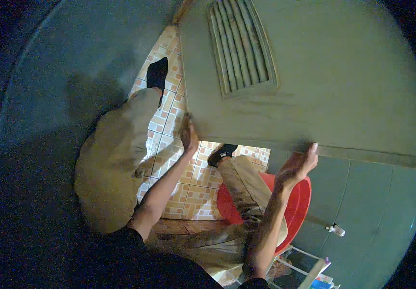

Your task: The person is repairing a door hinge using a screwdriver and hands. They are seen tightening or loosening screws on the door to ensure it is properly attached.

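A large grey-green door (323, 82) with a slatted vent (244, 45) fills the upper right. My left hand (189, 135) is pressed to the door's near left corner, its fingers at the edge. My right hand (296, 166) holds the near edge farther right, with a fingertip showing over the rim. Parts of the fingers on both hands are hidden or blurred. Both forearms reach forward, well apart.
My legs in brown trousers (109, 168) are spread over the patterned tile floor (174, 197). Beside my right leg is a red tub (300, 207). A tap (335, 229) juts from the grey-green wall at right. A white rack (314, 273) stands at the lower right.
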Demonstrator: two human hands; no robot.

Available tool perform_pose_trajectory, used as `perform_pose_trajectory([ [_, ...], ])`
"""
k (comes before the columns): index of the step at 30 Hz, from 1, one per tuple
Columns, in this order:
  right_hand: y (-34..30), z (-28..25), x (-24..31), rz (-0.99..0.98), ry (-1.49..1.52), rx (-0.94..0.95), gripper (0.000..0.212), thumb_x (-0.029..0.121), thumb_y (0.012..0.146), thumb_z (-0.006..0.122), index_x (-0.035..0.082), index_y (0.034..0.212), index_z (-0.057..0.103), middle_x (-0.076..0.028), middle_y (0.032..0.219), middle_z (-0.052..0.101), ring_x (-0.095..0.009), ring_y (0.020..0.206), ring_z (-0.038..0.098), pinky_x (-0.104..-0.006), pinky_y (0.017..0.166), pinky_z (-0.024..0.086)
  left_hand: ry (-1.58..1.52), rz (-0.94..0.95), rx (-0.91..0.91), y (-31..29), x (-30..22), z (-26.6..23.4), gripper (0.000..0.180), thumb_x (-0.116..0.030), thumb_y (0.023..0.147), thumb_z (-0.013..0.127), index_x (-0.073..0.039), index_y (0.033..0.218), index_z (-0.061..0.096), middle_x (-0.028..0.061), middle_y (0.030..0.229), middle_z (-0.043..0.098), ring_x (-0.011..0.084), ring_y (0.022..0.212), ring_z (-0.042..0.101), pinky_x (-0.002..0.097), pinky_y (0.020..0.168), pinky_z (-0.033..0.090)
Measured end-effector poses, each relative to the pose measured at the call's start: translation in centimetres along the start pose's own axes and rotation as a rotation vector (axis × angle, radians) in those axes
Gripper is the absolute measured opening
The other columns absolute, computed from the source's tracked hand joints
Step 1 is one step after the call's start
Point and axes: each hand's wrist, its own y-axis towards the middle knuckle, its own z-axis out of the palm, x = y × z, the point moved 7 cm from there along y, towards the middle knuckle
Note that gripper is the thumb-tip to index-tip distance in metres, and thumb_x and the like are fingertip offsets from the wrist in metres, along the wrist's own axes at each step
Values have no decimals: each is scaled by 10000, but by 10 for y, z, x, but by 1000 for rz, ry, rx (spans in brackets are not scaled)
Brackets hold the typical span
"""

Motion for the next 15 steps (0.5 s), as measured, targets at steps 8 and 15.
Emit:
perform_pose_trajectory([
  [8,-1,-10,0,-17,-85,60,348,395,991,549,61,1088,541,-25,1000,536,-135,939,491,-308,854,397,14,197,-28,-41,-40,-10,578,-375,1056,275,43,1422,435,219,1486,438,367,1385,398,440,1161,267],
  [15,-4,-2,1,-6,-82,-26,372,389,989,556,48,1129,509,-41,1056,528,-139,966,492,-322,870,401,34,-24,36,1,-4,-4,601,-396,1051,272,49,1419,436,227,1483,437,365,1388,392,420,1158,274],
])
